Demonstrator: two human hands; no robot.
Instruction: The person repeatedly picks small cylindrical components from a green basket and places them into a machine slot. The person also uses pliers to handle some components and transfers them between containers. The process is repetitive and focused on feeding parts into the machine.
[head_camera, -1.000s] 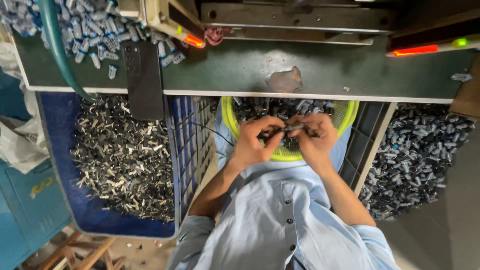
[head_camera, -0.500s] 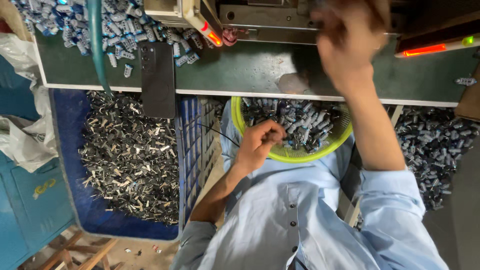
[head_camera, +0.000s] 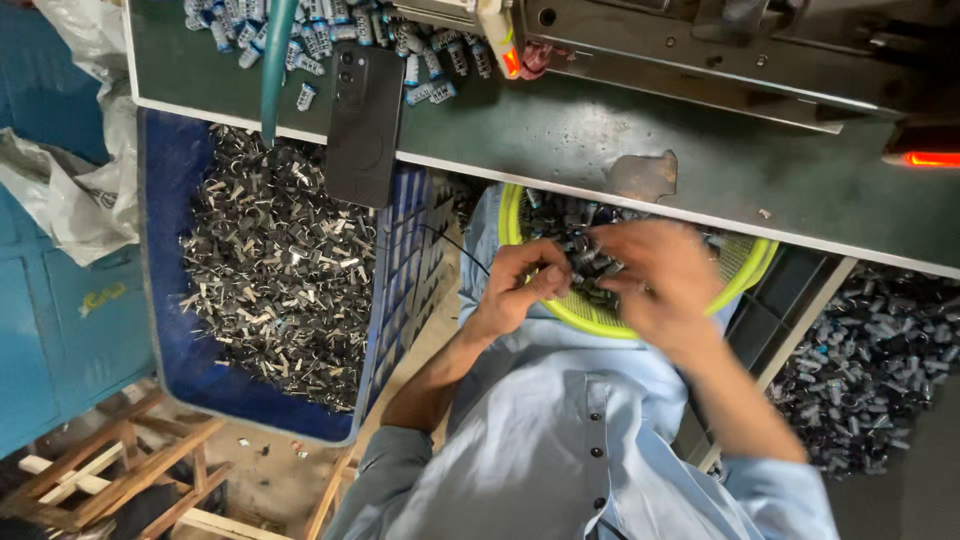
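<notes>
Since half a second ago, the right hand has been brought down from the machine at the far edge of the green worktable and is now set over the yellow-green basket in the lap, close against the left hand. A full second ago both hands were joined over that same basket, so one cycle of reaching up and coming back appears to have been completed, and work on another piece is judged to be in hand.

The left hand is curled, with thumb and fingers pinched on a small dark capacitor-like part at the basket's middle. The right hand is blurred by motion; its fingers are bent toward the same part, but whether it is gripped there cannot be told.

The basket is filled with similar small cylinders. A black phone is seen lying over the worktable's near edge. A blue crate of metal scrap pieces stands below the table's left end, and a dark bin of cylinders lies below its right end.
</notes>
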